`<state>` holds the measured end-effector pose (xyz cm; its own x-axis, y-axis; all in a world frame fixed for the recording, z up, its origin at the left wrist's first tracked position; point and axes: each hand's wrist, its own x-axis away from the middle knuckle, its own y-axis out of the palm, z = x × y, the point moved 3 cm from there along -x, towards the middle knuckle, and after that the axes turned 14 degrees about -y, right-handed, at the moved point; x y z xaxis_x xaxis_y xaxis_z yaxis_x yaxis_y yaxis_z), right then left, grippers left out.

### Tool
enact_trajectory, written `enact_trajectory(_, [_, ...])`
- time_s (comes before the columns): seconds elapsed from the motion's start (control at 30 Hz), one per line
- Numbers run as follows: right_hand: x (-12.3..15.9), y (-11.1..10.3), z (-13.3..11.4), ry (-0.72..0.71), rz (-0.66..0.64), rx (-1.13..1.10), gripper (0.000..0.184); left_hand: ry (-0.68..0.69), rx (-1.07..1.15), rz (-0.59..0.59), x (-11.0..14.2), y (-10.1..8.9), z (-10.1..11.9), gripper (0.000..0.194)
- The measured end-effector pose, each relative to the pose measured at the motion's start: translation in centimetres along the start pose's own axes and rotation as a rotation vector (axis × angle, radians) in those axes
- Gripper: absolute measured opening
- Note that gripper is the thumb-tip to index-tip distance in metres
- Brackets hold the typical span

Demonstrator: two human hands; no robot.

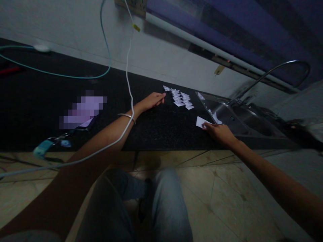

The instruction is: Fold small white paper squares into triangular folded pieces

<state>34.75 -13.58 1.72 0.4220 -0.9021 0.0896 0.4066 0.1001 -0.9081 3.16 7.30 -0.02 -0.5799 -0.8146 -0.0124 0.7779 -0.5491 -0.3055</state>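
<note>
My right hand (220, 133) is closed on a flat white piece of paper (201, 122), gripping its right end just above the dark counter beside the sink. My left hand (152, 101) rests on the counter, fingers loosely curled together, with nothing visible in them. Just right of its fingertips lie several small folded white paper pieces (177, 97) with pointed ends, set out in overlapping rows. More white paper (216, 117) lies along the sink's left rim, partly behind my right hand.
A steel sink (242, 129) with a curved faucet (270, 70) occupies the right side. A white cable (128, 64) hangs across my left forearm. A phone (87, 124) with a teal strap (42, 148), its screen pixelated, and a teal cable (73, 76) lie on the dark counter (161, 134).
</note>
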Motion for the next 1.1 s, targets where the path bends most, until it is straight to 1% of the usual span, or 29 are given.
enact_trajectory(0.13, [0.4, 0.0, 0.7, 0.002, 0.063, -0.077, 0.041, 0.012, 0.001, 0.0, 0.1, 0.0, 0.0, 0.047])
enact_trajectory(0.2, [0.5, 0.1, 1.1, -0.007, 0.066, -0.101, 0.042, 0.018, 0.0, -0.002, 0.0, 0.0, 0.0, 0.049])
enact_trajectory(0.3, [0.3, 0.1, 1.5, -0.002, 0.016, -0.085, 0.044, 0.022, -0.007, -0.001, -0.2, -0.1, -0.1, 0.05])
enact_trajectory(0.4, [0.2, 0.3, 1.6, 0.035, -0.056, -0.068, 0.041, 0.029, -0.018, 0.003, -0.2, -0.1, -0.2, 0.049])
enact_trajectory(0.47, [0.3, 0.3, 1.4, 0.071, -0.065, -0.067, 0.039, 0.03, -0.015, -0.001, -0.1, -0.1, -0.2, 0.049])
enact_trajectory(0.67, [1.1, 0.6, 1.4, 0.139, 0.021, -0.102, 0.04, 0.052, 0.005, -0.02, 0.6, 0.0, 0.3, 0.051])
enact_trajectory(0.77, [1.4, 0.9, 1.5, 0.15, 0.061, -0.113, 0.04, 0.05, 0.002, -0.038, 0.7, 0.0, 0.5, 0.053])
enact_trajectory(0.97, [1.8, 1.0, 1.0, 0.067, 0.157, -0.164, 0.04, 0.056, 0.022, -0.053, 0.7, 0.0, 0.4, 0.053])
enact_trajectory(1.1, [2.1, 0.7, 0.1, 0.036, 0.244, -0.236, 0.036, 0.036, 0.02, -0.056, 0.6, 0.0, 0.3, 0.053])
